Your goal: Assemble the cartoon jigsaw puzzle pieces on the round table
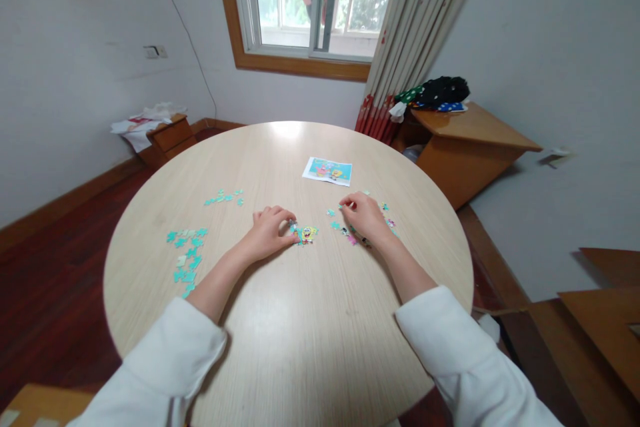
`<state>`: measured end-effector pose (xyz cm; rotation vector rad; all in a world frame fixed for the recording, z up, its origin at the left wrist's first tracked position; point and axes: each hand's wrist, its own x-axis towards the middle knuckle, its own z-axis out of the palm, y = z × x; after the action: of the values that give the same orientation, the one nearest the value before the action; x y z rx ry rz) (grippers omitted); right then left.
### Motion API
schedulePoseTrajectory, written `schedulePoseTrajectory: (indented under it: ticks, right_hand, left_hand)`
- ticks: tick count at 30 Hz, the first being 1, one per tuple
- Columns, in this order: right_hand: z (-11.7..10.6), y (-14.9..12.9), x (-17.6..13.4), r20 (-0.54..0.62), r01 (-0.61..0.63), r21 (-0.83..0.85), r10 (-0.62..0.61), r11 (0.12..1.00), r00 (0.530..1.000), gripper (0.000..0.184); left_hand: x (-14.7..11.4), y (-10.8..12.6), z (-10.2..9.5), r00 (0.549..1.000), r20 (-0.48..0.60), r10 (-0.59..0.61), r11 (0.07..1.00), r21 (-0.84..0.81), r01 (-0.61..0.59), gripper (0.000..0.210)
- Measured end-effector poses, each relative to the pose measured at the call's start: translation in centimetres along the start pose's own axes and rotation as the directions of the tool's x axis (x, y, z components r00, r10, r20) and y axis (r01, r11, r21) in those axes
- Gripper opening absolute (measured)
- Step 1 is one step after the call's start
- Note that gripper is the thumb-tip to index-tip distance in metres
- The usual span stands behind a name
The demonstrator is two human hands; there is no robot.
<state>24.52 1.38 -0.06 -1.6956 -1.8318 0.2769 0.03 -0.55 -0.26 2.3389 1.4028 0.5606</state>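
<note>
A small joined section of jigsaw puzzle (309, 233), with a yellow cartoon face, lies flat on the round table (300, 347). My left hand (270, 232) grips its left edge between thumb and forefinger, hiding part of it. To the right, the fingers of my right hand (363, 215) are pinched together at a puzzle piece (341, 206), mostly covered by the fingertips. Loose teal pieces (335, 225) lie just left of that hand. Pink and dark pieces (352, 239) show under its wrist, and more pieces (390, 222) are partly hidden beyond it.
A printed reference picture (328, 171) lies farther back on the table. Teal pieces sit in a left group (189, 257) and a smaller far-left group (225, 197). A wooden cabinet (475, 127) with cloths on it stands behind, right of the curtain (415, 27).
</note>
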Motion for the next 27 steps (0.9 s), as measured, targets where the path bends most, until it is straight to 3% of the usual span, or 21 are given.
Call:
schedulePoseTrajectory:
  ticks: [8,15,27]
  right_hand:
    - [0.8,-0.3,-0.2,0.088,0.062,-0.060,-0.057,0.996,0.994,0.016]
    - [1.4,-0.5,-0.5,0.101,0.062,-0.130,-0.049,0.990,0.994,0.018]
    - [1.7,-0.3,-0.4,0.149,0.062,-0.102,-0.046,0.993,0.988,0.009]
  left_hand:
    - [0.1,-0.1,0.3,0.996,-0.084,-0.008,1.000,0.000,0.008,0.020]
    - [0.6,-0.5,0.2,0.966,-0.227,-0.121,0.992,-0.074,0.106,0.011]
    - [0.7,-0.6,0.9,0.951,-0.239,-0.197,0.970,-0.191,0.153,0.016]
